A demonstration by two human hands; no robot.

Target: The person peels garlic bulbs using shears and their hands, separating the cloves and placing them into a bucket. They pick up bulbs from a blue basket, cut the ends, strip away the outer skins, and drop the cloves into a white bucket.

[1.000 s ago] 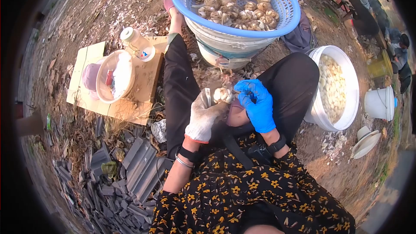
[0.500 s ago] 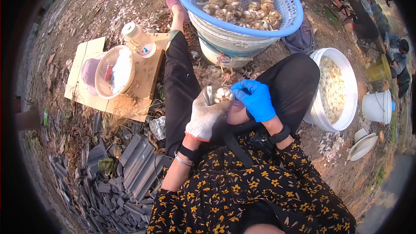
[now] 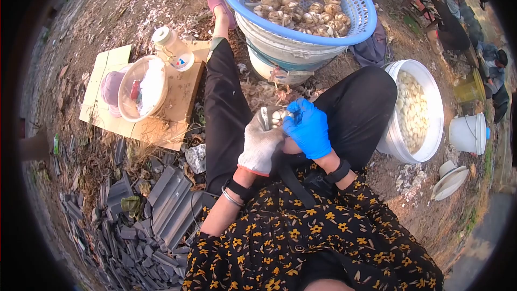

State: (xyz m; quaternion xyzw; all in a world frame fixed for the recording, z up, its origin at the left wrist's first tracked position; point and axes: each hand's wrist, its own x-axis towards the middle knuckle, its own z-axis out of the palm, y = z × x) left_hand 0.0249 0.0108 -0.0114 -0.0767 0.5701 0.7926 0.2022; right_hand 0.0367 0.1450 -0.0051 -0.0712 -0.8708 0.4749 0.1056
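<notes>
My left hand (image 3: 259, 143), in a whitish knitted work glove, is wrapped round a garlic bulb (image 3: 278, 117) with its pale cloves exposed. A narrow white strip (image 3: 264, 117) stands up at that glove's thumb side. In a blue rubber glove, my right hand (image 3: 309, 132) has its fingers bent and pressed against the right side of the bulb, hiding part of it. Both hands meet over my lap, between my knees. Beyond them, a blue plastic basket (image 3: 366, 33) of unpeeled garlic bulbs (image 3: 291, 8) rests on a white bucket (image 3: 277, 67).
At right stands a white bucket (image 3: 437, 102) of peeled cloves (image 3: 412, 110), with a smaller bucket (image 3: 467, 133) and a pale hat (image 3: 451, 180) beyond. Cardboard (image 3: 105, 110) at left bears a jar (image 3: 173, 49) and small basket (image 3: 123, 99). Broken tiles (image 3: 172, 207) lie nearer. People (image 3: 493, 73) sit far right.
My right hand has moved left and closer, its fingers now over the bulb's right side. My left hand has shifted slightly to the right.
</notes>
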